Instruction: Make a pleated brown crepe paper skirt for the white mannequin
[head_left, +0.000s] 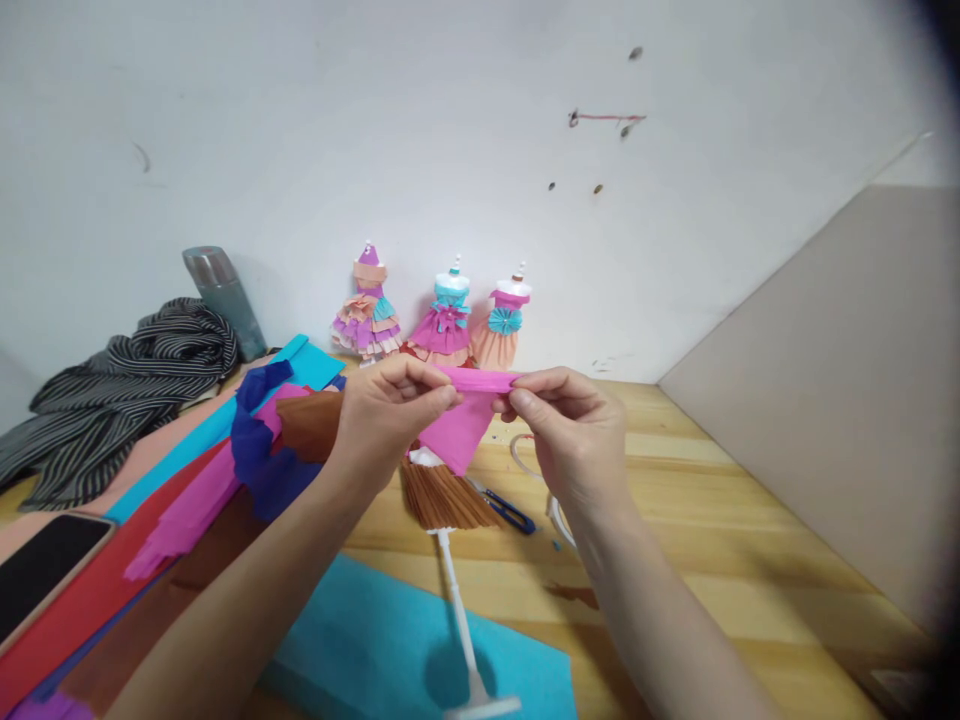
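Note:
Between my two hands a piece of pink crepe paper [459,432] is stretched, its top edge folded over into a band. My left hand [390,410] pinches the band's left end and my right hand [566,425] pinches the right end. Below the paper lies a small white mannequin stand [459,610] with a pleated brown paper skirt [446,497]. Its upper body is mostly hidden behind the pink paper. The stand's base points toward me, over a sheet of turquoise paper [360,630].
Three mannequins in paper dresses [441,320] stand by the wall. Scissors [510,510] and rolls of tape [559,522] lie near my right hand. On the left are coloured papers [187,500], a phone [49,575], a striped cloth [135,380] and a bottle [225,300].

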